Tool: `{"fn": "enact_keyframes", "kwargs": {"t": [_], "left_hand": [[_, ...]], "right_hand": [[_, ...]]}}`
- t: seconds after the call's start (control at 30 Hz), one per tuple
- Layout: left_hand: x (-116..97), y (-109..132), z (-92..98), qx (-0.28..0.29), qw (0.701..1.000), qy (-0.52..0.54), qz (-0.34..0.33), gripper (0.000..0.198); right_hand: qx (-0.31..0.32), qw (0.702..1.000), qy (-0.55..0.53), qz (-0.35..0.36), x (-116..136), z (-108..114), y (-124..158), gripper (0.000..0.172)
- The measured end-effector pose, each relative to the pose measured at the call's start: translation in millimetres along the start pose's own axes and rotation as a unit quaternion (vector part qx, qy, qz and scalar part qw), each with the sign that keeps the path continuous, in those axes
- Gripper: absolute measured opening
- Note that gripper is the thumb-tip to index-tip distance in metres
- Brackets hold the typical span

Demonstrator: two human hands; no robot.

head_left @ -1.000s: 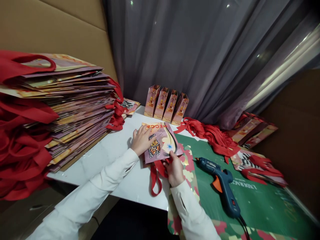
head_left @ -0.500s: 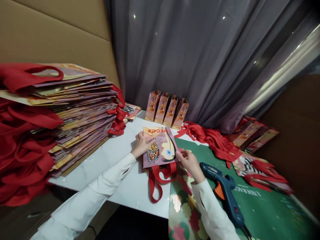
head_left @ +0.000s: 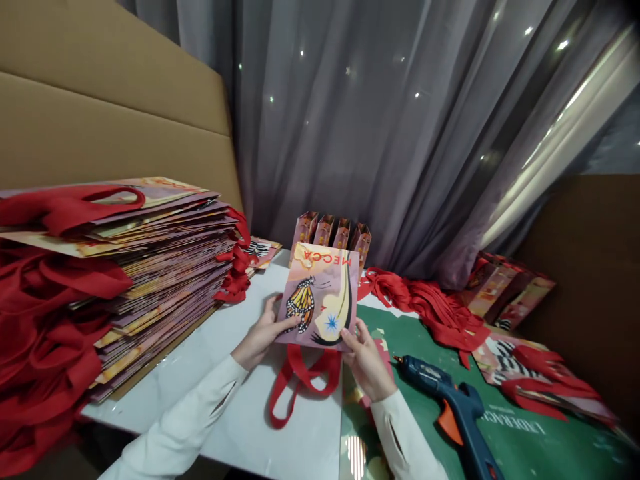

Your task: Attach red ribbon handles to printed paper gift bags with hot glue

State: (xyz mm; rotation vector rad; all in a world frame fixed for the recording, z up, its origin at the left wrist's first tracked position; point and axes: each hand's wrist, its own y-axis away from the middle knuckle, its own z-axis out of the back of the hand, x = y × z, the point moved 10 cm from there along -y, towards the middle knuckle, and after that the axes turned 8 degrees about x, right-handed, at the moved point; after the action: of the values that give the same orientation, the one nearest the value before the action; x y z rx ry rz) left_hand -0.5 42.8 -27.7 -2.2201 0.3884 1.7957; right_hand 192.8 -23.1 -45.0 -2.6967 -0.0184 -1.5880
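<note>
A paper gift bag with a butterfly, a pale face shape and upside-down red lettering is raised above the white table. My left hand grips its left edge, thumb on the front. On the lower right corner, my right hand pinches it the same way, fingers hidden behind. Red ribbon handles hang from the bag's lower edge toward the tabletop. To the right of my right hand lies a blue glue gun with an orange trigger.
At left rises a tall stack of flat bags with red handles. Several standing bags line the back by the grey curtain. Red ribbons lie across a green board. More bags stand at right.
Both hands have lifted the bag and tilted its front toward me. My left hand has slid to its lower left edge. The view has tipped upward.
</note>
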Motion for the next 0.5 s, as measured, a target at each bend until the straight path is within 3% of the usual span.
{"fn": "enact_keyframes", "kwargs": {"t": [0.13, 0.27, 0.4, 0.5], "left_hand": [[0.4, 1.6, -13.7, 0.066, 0.993, 0.089, 0.05, 0.056], [7.7, 4.1, -17.8, 0.087, 0.986, 0.119, 0.071, 0.05], [20.8, 2.6, -16.1, 0.068, 0.985, 0.126, 0.093, 0.044], [24.6, -1.0, -8.4, 0.034, 0.986, 0.14, 0.083, 0.042]], "right_hand": [[0.028, 1.0, 0.004, -0.006, 8.6, -14.5, 4.3, 0.068], [0.036, 0.999, 0.04, -0.001, 1.9, -10.4, 0.2, 0.047], [-0.002, 0.999, 0.021, -0.033, -15.8, 2.5, -3.2, 0.049], [-0.009, 0.999, -0.003, -0.031, -18.3, 0.0, -3.4, 0.048]]}}
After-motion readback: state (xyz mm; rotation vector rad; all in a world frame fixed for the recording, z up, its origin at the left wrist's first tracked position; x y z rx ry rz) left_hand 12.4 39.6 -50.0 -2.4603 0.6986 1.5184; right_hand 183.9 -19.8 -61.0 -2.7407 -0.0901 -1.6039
